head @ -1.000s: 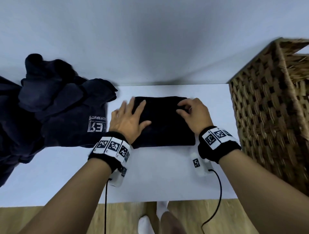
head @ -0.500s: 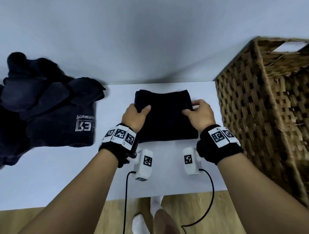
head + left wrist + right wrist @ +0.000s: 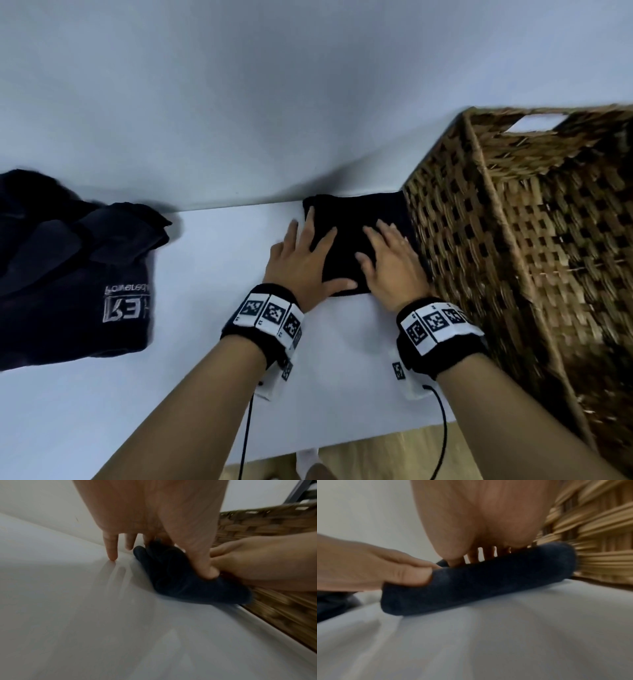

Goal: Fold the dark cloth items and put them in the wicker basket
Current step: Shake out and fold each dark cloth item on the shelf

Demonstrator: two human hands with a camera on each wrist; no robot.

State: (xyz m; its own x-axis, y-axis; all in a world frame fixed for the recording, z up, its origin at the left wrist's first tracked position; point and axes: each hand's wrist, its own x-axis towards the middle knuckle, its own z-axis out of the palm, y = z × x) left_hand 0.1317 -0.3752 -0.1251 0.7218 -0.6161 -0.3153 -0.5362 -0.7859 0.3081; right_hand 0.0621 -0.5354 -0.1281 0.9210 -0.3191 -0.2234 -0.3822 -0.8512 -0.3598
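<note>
folded cloth (image 3: pixel 356 236): dark, flat on white table (image 3: pixel 212 260), at 1 o'clock in head view, right edge touching the basket wall
left hand (image 3: pixel 305 262): fingers straight and spread, pressing the cloth's left part; outer fingers off the cloth on bare table
right hand (image 3: pixel 394 263): fingers straight, slightly apart, flat on the cloth's right part
basket (image 3: pixel 534 240): wicker, 3 o'clock, on table edge; inside not readable, blurred
pile (image 3: pixel 72 267): dark clothes, printed logo, 9 o'clock, well apart from hands
left wrist view: little fingertip (image 3: pixel 112 555) touching table, thumb on cloth; head view can't confirm
right wrist view: cloth (image 3: pixel 476 580) is a thick roll-like edge, thickness hidden in head view
wrist bands (image 3: pixel 270 315): black with coded tags, head view only
</note>
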